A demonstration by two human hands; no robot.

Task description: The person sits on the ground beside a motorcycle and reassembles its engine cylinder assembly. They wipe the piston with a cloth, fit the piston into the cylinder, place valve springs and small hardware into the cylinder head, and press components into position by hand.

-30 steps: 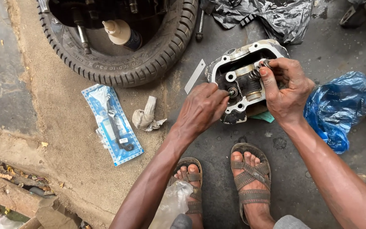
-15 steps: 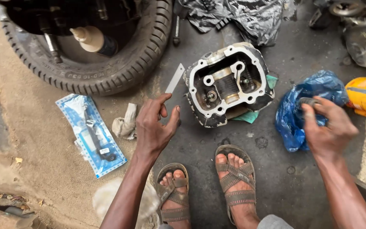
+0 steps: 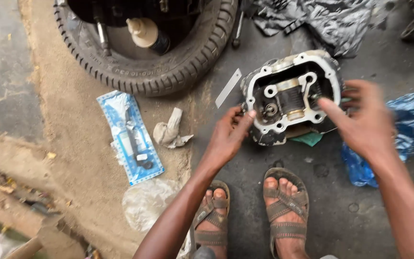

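A grey metal engine cylinder head (image 3: 291,96) lies on the dark ground in front of my sandalled feet. My left hand (image 3: 228,134) rests against its left edge, thumb and fingers touching the casting. My right hand (image 3: 362,120) hovers over the head's right side with fingers spread and blurred; I see nothing in it. A green scrap (image 3: 307,139) pokes out from under the head.
A tyre (image 3: 168,67) holding a bottle and tools lies at the top. A blue-edged packet (image 3: 130,136), a crumpled rag (image 3: 171,129) and a clear bag (image 3: 149,201) lie left. A white strip (image 3: 228,88), a blue plastic bag (image 3: 408,129) and grey sheeting (image 3: 331,17) surround the head.
My right hand left the blue bag and swung back over the cylinder head. My left hand moved from the ground beside it onto its left edge.
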